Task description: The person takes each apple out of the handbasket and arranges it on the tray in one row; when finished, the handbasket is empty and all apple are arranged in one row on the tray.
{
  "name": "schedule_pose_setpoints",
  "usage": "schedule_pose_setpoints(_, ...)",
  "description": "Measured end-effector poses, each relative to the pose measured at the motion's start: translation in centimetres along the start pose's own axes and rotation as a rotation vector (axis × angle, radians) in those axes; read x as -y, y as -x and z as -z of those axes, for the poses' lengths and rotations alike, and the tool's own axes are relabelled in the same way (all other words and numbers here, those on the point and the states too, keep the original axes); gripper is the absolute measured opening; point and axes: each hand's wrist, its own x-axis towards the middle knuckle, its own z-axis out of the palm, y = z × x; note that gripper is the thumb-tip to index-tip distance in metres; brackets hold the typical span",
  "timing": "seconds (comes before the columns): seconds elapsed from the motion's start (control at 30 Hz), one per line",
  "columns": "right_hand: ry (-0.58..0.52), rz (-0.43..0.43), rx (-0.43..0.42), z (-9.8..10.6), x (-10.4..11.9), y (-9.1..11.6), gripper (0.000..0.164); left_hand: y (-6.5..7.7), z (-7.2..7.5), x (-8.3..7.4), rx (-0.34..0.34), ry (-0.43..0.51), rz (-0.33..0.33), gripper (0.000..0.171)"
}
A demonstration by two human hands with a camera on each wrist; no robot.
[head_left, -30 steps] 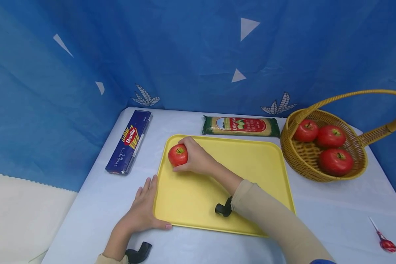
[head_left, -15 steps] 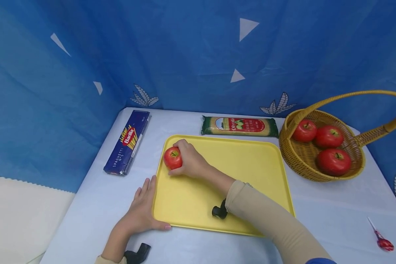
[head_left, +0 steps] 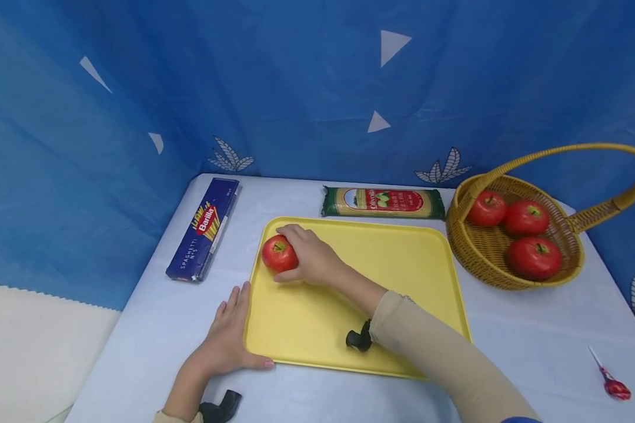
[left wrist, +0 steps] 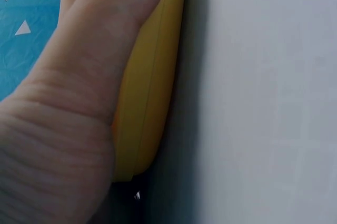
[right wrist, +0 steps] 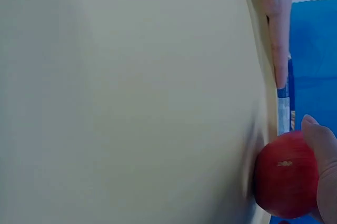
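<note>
A red apple [head_left: 278, 254] sits at the left end of a yellow tray [head_left: 402, 258]. My right hand [head_left: 314, 258] grips it from the right side, thumb toward the front and fingers around the back. In the right wrist view the apple [right wrist: 286, 176] shows low at the right, close to the tray's surface, with the thumb against it. My left hand [head_left: 227, 341] lies at the tray's front left corner, fingers straight along the left edge and thumb along the front edge. The left wrist view shows that thumb [left wrist: 100, 40] against the tray's side [left wrist: 150, 103].
A wicker basket [head_left: 471, 258] with a tall handle holds three apples at the right. A blue spaghetti box [head_left: 203, 229] lies left of the tray, and a green-ended pasta packet [head_left: 383, 202] lies behind it. A wrapped lollipop [head_left: 614, 385] rests at the front right.
My right hand has shifted the apple slightly left and toward the front, then barely back to the right. It keeps its grip. My left hand stays at the tray's corner.
</note>
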Motion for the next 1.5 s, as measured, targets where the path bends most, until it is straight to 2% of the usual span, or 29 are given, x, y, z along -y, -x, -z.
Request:
schedule_pose_setpoints(0.13, 0.003, 0.042, -0.029, 1.3, 0.0, 1.2, 0.09, 0.0, 0.0, 0.0, 0.002, -0.009, 0.015, 0.16)
schedule_pose_setpoints(0.3, -0.055, 0.084, -0.07, 3.7, -0.6, 3.7, 0.082, 0.1, 0.0, 0.0, 0.002, 0.002, 0.018, 0.159)
schedule_pose_setpoints(0.53, -0.127, 0.058, -0.119, 7.8, -2.1, 8.0, 0.076, 0.4, 0.2, 0.0, -0.028, 0.027, -0.02, 0.159)
schedule_pose_setpoints(0.77, -0.068, 0.036, -0.217, 11.1, -4.9, 12.3, 0.076, 0.4, 0.3, -0.1, -0.01, 0.016, -0.018, 0.16)
schedule_pose_setpoints(1.03, 0.009, -0.126, -0.314, 14.8, -8.5, 17.8, 0.078, 0.3, 0.1, -0.1, -0.001, 0.01, -0.007, 0.159)
schedule_pose_setpoints(1.27, 0.094, -0.282, -0.418, 17.6, -12.9, 22.2, 0.084, 0.2, -0.1, 0.0, -0.008, 0.004, -0.008, 0.16)
schedule_pose_setpoints(1.43, 0.12, -0.416, -0.416, 19.3, -15.9, 24.5, 0.089, 0.2, -0.1, 0.1, 0.005, 0.014, -0.006, 0.159)
schedule_pose_setpoints(1.5, 0.13, -0.443, -0.409, 19.8, -17.0, 25.1, 0.09, 0.2, -0.1, 0.1, 0.006, 0.01, -0.002, 0.159)
